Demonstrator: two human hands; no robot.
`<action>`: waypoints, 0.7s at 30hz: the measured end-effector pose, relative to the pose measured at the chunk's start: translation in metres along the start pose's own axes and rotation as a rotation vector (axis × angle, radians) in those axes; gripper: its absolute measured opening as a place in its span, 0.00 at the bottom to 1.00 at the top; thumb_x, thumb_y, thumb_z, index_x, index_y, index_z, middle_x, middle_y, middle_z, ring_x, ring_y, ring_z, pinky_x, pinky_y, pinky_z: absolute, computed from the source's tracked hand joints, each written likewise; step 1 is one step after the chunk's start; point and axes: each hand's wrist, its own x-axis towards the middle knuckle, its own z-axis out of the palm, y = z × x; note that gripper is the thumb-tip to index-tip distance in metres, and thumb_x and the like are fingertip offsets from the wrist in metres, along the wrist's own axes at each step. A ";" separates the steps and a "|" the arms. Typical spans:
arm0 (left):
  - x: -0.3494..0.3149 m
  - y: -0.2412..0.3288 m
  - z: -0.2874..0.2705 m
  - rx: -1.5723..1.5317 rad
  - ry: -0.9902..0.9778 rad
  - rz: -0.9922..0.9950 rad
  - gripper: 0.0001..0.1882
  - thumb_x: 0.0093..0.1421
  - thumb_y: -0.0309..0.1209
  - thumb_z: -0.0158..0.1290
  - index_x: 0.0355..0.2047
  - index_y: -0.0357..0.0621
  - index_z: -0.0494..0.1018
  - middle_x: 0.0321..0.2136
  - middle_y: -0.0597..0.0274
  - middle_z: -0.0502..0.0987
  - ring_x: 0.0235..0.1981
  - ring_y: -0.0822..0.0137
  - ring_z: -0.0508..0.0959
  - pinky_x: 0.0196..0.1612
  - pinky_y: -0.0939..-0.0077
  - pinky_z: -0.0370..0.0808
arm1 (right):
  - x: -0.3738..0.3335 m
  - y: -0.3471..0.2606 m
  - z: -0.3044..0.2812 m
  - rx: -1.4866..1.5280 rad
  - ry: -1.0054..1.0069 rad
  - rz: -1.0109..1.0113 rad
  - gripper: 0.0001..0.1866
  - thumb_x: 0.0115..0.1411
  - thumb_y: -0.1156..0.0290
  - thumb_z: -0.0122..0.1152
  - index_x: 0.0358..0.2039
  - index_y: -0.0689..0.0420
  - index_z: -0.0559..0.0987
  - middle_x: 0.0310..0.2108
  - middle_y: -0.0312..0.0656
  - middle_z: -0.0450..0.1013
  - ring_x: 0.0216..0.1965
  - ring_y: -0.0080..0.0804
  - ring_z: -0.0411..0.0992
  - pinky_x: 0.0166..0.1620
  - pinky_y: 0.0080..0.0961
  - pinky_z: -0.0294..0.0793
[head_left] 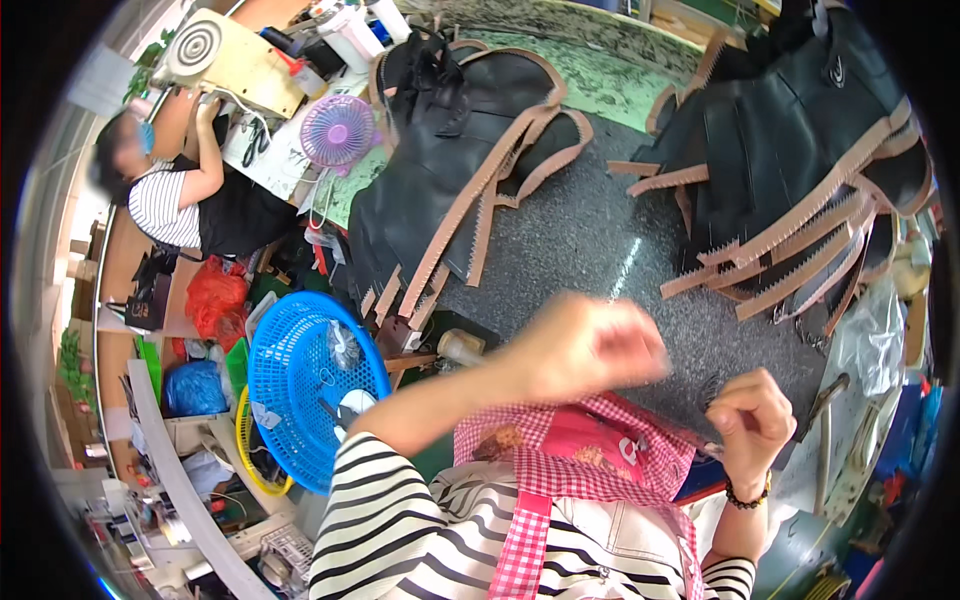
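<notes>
Two black piles [425, 165] [775, 150], long axes slanting up-right; left hand [598, 345], grip unclear; right hand [757, 420], fingers together.

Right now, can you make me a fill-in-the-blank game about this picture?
1. The left hand shows no bracelet; the dark bracelet is on the ____ wrist.
2. The big round basket partly hides a yellow one; its own colour is ____.
3. The person's sleeve has black and white ____.
4. The black pieces with jagged brown edges lie in ____ piles.

Missing words: right; blue; stripes; two.
</notes>
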 end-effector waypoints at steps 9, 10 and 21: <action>0.055 -0.080 -0.202 1.230 0.880 -0.258 0.37 0.38 0.51 0.72 0.39 0.37 0.70 0.35 0.46 0.78 0.38 0.45 0.79 0.40 0.55 0.75 | 0.008 0.024 0.006 0.143 -0.153 0.501 0.08 0.51 0.85 0.67 0.30 0.64 0.75 0.35 0.42 0.76 0.31 0.24 0.76 0.34 0.19 0.73; 0.057 -0.077 -0.198 1.196 0.892 -0.219 0.37 0.38 0.51 0.72 0.39 0.37 0.70 0.34 0.45 0.78 0.38 0.46 0.80 0.39 0.55 0.75 | 0.006 0.028 0.003 0.131 -0.170 0.479 0.09 0.50 0.85 0.67 0.31 0.65 0.76 0.35 0.42 0.76 0.31 0.24 0.76 0.33 0.18 0.74; 0.003 0.030 -0.127 0.228 0.129 -0.095 0.24 0.39 0.34 0.73 0.32 0.36 0.75 0.29 0.67 0.77 0.35 0.79 0.72 0.41 0.78 0.71 | 0.059 -0.037 -0.011 0.131 -0.360 0.016 0.11 0.48 0.83 0.69 0.34 0.64 0.81 0.29 0.43 0.79 0.31 0.30 0.79 0.36 0.24 0.79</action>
